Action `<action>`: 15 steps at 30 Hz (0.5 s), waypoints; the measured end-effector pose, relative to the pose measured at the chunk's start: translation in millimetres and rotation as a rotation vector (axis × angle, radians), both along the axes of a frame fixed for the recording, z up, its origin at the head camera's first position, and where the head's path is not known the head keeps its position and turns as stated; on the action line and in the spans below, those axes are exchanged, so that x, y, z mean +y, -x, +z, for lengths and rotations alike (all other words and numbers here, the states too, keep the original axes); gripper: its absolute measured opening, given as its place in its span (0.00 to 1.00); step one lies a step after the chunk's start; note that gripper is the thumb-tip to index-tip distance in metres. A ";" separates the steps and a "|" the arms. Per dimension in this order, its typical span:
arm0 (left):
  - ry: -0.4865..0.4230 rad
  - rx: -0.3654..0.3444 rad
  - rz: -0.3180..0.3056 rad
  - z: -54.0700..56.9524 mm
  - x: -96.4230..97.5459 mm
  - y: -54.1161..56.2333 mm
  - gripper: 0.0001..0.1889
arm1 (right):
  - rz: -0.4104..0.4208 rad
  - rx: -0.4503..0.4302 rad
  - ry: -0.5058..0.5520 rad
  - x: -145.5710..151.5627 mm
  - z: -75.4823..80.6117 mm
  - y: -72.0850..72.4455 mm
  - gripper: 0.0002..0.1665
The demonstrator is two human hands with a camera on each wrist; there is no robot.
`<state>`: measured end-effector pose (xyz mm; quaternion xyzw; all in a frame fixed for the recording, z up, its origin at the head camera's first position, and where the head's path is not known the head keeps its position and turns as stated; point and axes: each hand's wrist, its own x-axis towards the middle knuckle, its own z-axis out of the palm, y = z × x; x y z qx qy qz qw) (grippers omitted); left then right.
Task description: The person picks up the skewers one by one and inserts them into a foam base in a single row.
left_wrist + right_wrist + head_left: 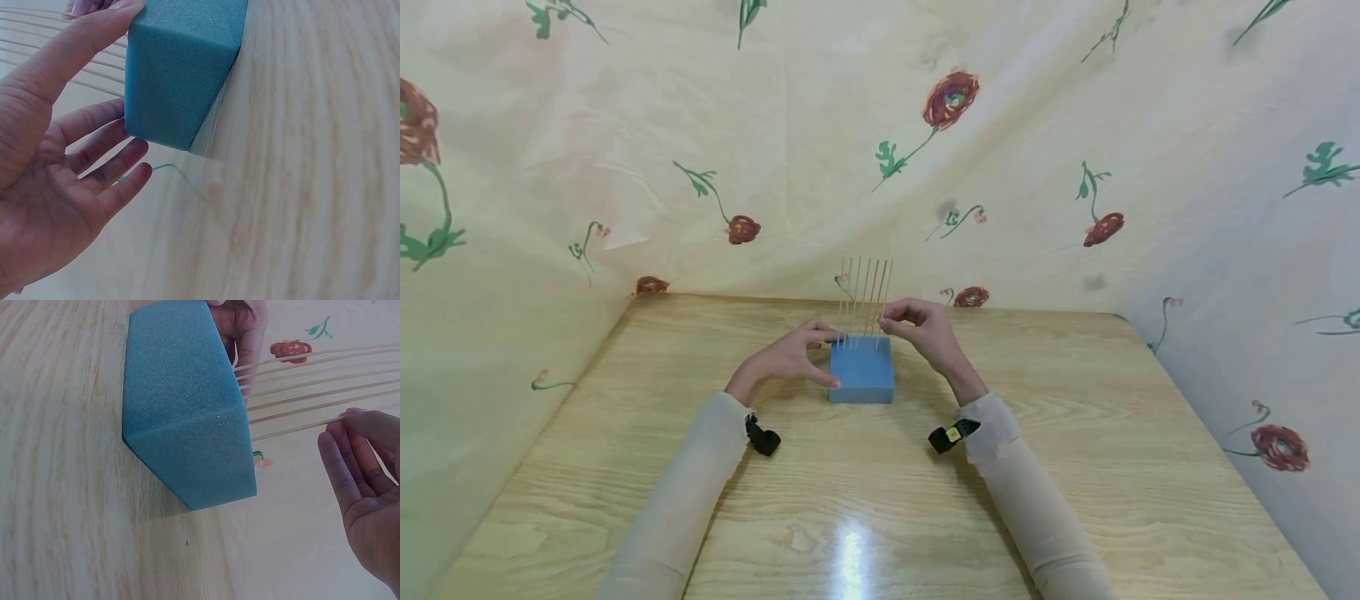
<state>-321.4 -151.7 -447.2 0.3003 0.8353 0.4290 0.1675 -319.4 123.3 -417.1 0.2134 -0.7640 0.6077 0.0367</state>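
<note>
A blue foam block (861,371) sits on the table, with several thin wooden sticks (856,292) standing in a row along its far edge. My left hand (786,354) holds the block by its left side, thumb at the near corner and index finger at the far edge. The other left fingers spread loosely beside the block (181,87) in the left wrist view. With thumb and fingertips, my right hand (925,329) pinches the rightmost stick (294,430) partway up. The lower end of that stick meets the block's top face in the right wrist view.
The wood-grain table (820,517) runs back to a flower-printed cloth (820,125) hanging close behind the sticks and along both sides. Dark straps with small devices (955,434) sit on both wrists, over light sleeves (1030,508).
</note>
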 end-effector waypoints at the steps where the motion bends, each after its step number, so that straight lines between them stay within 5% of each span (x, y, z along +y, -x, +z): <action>1: 0.000 -0.001 0.001 0.1 -0.2 0.0 0.46 | -0.002 -0.003 0.000 -0.2 0.3 0.0 0.08; 15: -0.008 -0.004 0.004 0.7 0.2 -1.4 0.46 | 0.003 0.009 -0.022 1.3 -0.5 1.7 0.08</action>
